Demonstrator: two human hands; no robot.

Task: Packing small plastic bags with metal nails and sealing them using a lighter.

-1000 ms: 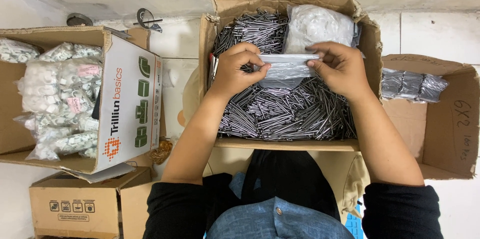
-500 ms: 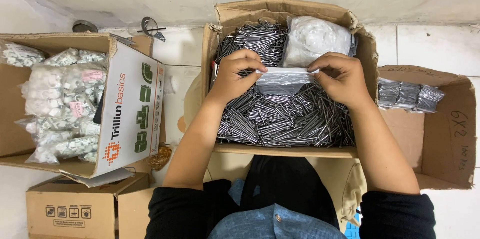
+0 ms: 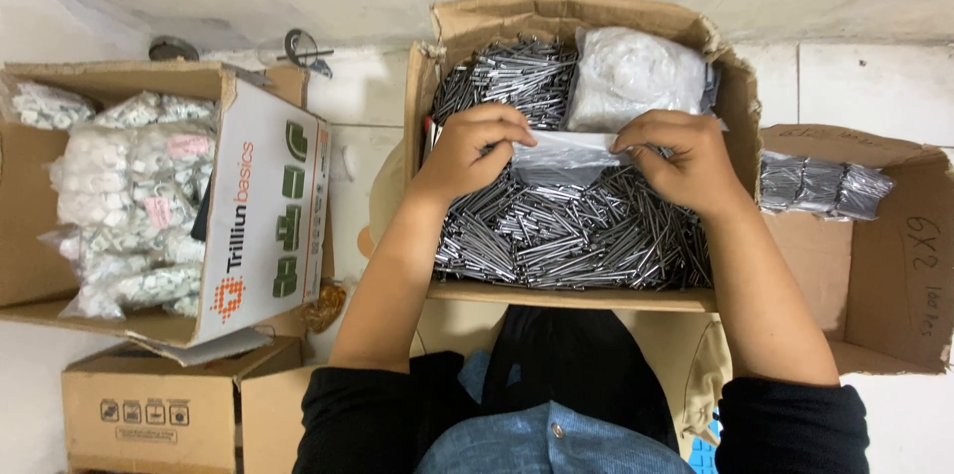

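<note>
A small clear plastic bag (image 3: 564,154) is held between both hands above an open cardboard box (image 3: 581,19). My left hand (image 3: 473,151) pinches the bag's left top corner and my right hand (image 3: 681,158) pinches the right corner. The box under them is filled with several loose thin metal pins (image 3: 566,236). A bundle of clear empty bags (image 3: 636,77) lies in the box's far right corner.
An open carton (image 3: 260,206) at the left holds several white filled packets (image 3: 119,206). A smaller closed carton (image 3: 149,409) sits below it. At the right, another open carton (image 3: 894,275) contains a few bagged metal pins (image 3: 820,186). My lap is below the central box.
The view has shifted slightly; both hands stay on the bag's top corners, working its opening, with almost no change in position.
</note>
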